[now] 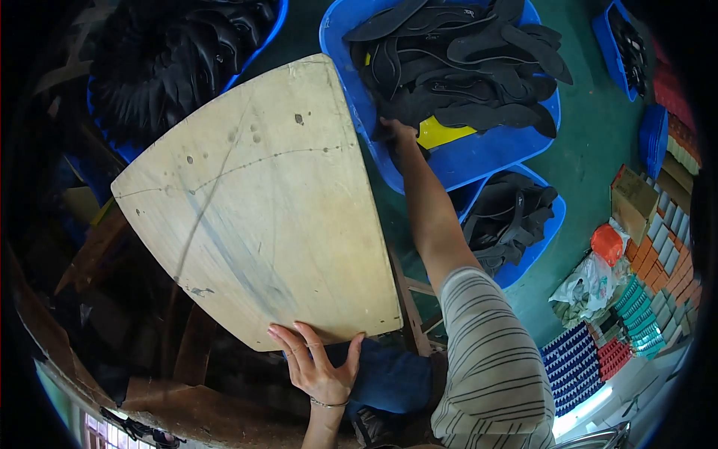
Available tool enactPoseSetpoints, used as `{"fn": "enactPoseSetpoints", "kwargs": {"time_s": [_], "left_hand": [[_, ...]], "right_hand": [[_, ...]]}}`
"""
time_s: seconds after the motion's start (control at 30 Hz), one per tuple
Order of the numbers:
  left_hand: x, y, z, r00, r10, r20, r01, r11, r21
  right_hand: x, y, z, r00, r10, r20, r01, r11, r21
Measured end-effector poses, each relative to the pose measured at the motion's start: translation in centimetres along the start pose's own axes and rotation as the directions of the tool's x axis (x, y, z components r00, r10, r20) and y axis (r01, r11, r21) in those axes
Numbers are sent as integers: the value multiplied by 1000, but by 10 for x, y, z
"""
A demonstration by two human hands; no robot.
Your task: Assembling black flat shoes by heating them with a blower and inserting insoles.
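Note:
A pale wooden board [262, 202] with a dark line and scuffs spreads out before me. My left hand [321, 370], a bracelet at its wrist, rests with fingers apart on the board's near edge and holds nothing. Past the board's right side, my right arm reaches into a large blue bin [479, 161] piled with black shoe insoles [471, 82]. There my right hand [400, 131] is curled on a black insole at the bin's left side; its fingertips are partly hidden. A yellow sheet [441, 135] shows beneath the insoles.
Another blue bin [550, 228] of black insoles sits right of my forearm. Black pieces fill a blue tub [273, 34] at upper left. At far right are a cardboard box [632, 202], plastic bags [591, 280] and stacks of coloured pieces [643, 318]. A wooden frame [415, 314] stands under the board.

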State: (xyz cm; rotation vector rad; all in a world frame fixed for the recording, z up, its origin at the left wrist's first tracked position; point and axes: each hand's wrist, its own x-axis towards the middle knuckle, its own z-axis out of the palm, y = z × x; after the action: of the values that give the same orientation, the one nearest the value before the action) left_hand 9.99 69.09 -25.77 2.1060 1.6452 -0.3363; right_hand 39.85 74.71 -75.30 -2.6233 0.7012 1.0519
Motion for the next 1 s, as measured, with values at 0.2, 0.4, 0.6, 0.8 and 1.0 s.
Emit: {"fn": "enactPoseSetpoints", "kwargs": {"time_s": [0.2,0.4,0.6,0.8,1.0], "left_hand": [[0,6,-1,1000,-7,-27,8,1000,23],[-9,-7,-8,976,-80,-202,58,992,-110],[-73,-23,-33,985,-146,-88,79,846,-527],[-282,-75,-40,563,-611,-556,535,783,-318],[-457,-200,-13,-191,-779,-597,896,110,-430]], "right_hand": [[-16,48,-63,922,-163,350,146,986,74],[-67,72,-150,631,-465,621,121,849,514],[-82,40,-257,397,-419,817,3,890,455],[-219,15,-317,421,-820,388,562,572,598],[-517,104,-327,-546,-782,300,781,-345,521]]}}
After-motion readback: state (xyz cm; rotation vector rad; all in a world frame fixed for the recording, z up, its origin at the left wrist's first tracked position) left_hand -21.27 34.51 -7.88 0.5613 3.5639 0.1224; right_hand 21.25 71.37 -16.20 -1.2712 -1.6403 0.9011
